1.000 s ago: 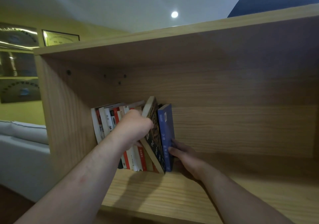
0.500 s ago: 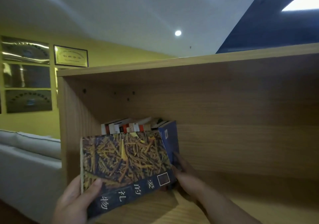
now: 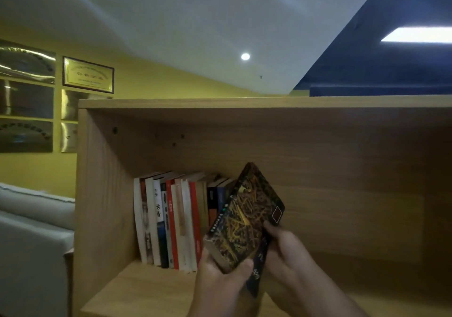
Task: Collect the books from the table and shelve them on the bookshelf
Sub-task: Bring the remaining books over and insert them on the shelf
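Observation:
A dark book with a yellow twig pattern on its cover point(image 3: 247, 216) is tilted in front of the wooden bookshelf point(image 3: 269, 103). My left hand point(image 3: 220, 282) grips its lower corner, thumb across the cover. My right hand point(image 3: 286, 250) holds its right edge from behind. A row of several books point(image 3: 171, 221) stands upright at the left end of the shelf board point(image 3: 137, 289). The held book covers the right end of that row.
The shelf's left side wall point(image 3: 97, 194) stands beside the row of books. Bare shelf board stretches to the right of my hands. A grey sofa point(image 3: 31, 243) is at the lower left, and framed plaques point(image 3: 88, 74) hang on the yellow wall.
The patterned book, drawn out of the row a second ago, has turned from lying crosswise to tilted on end at the row's right. Both hands now hold it. The view has tipped upward.

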